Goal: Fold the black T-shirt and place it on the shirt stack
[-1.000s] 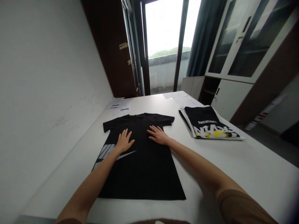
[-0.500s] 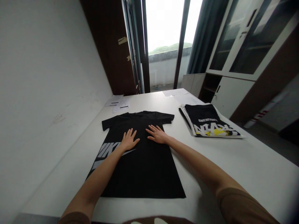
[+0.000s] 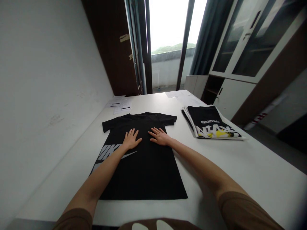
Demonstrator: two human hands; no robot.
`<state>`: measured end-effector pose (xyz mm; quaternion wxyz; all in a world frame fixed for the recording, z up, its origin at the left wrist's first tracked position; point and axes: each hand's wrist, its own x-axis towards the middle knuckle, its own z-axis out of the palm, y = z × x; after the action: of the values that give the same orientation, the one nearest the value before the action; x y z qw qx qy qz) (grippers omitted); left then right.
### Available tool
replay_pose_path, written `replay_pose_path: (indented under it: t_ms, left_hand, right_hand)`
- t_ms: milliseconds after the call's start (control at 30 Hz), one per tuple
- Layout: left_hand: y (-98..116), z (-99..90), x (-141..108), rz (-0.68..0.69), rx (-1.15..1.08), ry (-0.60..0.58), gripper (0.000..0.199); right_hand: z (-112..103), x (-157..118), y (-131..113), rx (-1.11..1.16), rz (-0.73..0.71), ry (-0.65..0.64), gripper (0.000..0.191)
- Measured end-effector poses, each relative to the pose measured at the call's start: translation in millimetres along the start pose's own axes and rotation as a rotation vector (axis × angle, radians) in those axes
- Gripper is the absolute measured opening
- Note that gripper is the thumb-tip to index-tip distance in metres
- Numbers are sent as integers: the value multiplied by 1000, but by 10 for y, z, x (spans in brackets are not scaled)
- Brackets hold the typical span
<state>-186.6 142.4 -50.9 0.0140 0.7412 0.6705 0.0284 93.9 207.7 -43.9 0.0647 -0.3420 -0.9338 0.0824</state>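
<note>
The black T-shirt (image 3: 148,169) lies flat on the white worktop (image 3: 240,169), neck end away, grey lettering and swoosh on it; left hand (image 3: 130,140) and right hand (image 3: 160,136) touch it, fingers spread.

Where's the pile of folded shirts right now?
In the head view, the folded shirts are on the white table, to the right of the flat black T-shirt.

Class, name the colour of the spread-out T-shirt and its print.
The T-shirt is black with a grey print; head view.
</note>
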Motion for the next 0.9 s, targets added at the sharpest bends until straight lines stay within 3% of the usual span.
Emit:
replay_pose_path:
  t_ms: [533,667,900]
  left_hand:
    - [-147,86,497,33,-19,2,86]
    - [-396,95,640,-11,-20,-3,86]
    - [-1067,21,766,-220,-11,-22,84]
  right_hand:
    - [-80,-50,-109,-8,79,2,71]
    - [-61,-63,-127,-15,68,13,70]
    - [-75,-106,-194,-19,73,1,70]
